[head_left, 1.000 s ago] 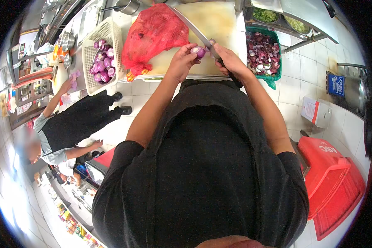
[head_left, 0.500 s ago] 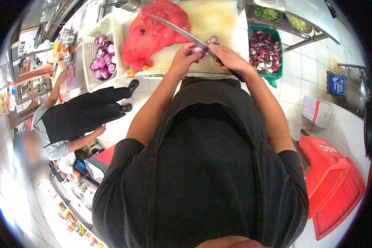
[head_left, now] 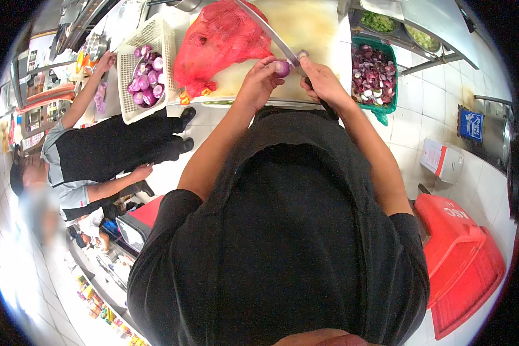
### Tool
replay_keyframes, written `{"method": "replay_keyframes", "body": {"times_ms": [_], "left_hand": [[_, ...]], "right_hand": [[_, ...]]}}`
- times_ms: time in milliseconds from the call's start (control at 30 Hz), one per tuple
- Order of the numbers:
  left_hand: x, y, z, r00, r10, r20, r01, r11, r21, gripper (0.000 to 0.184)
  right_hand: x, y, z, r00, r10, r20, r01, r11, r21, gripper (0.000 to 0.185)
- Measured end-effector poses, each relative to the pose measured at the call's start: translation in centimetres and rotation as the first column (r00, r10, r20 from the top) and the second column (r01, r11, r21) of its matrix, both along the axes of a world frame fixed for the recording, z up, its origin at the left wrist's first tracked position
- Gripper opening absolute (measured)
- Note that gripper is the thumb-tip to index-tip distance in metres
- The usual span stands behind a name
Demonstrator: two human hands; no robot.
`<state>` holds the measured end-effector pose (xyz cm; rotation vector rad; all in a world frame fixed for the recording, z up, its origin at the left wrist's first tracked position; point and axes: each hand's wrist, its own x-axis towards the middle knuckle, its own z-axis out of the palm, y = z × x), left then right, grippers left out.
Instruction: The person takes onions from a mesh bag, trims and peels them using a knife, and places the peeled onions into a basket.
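My left hand (head_left: 260,83) is closed on a purple onion (head_left: 281,68) above the front of the cutting board (head_left: 311,26). My right hand (head_left: 325,86) grips the dark handle of a long knife (head_left: 271,33), whose blade points away to the upper left, over a red mesh bag (head_left: 219,43). A small piece of onion (head_left: 302,54) sits by my right thumb, against the blade. Left of the bag, a cream plastic basket (head_left: 166,43) holds several purple onions. At the right, a green basket (head_left: 393,63) is filled with onion skins and trimmings.
A co-worker in a black apron (head_left: 109,147) stands at the left, one arm stretched to the counter beside metal bowls (head_left: 96,45). Containers of chopped greens (head_left: 378,22) are at the upper right. A red lidded bin (head_left: 455,254) stands on the floor at the right.
The knife blade has swung from lying low across the bag to pointing more steeply away. The onion has turned in my left hand. The co-worker's arm has reached farther forward.
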<state>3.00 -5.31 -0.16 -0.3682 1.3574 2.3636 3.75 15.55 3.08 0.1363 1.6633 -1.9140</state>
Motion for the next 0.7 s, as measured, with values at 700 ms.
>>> {"method": "replay_keyframes", "body": {"times_ms": [700], "left_hand": [[-0.9,0.8,-1.2,0.997,-0.023,0.076,0.022,1.0,0.013,0.025]], "right_hand": [[-0.1,0.4,-0.3,0.998,0.047,0.04,-0.046,0.998,-0.031,0.057]]}}
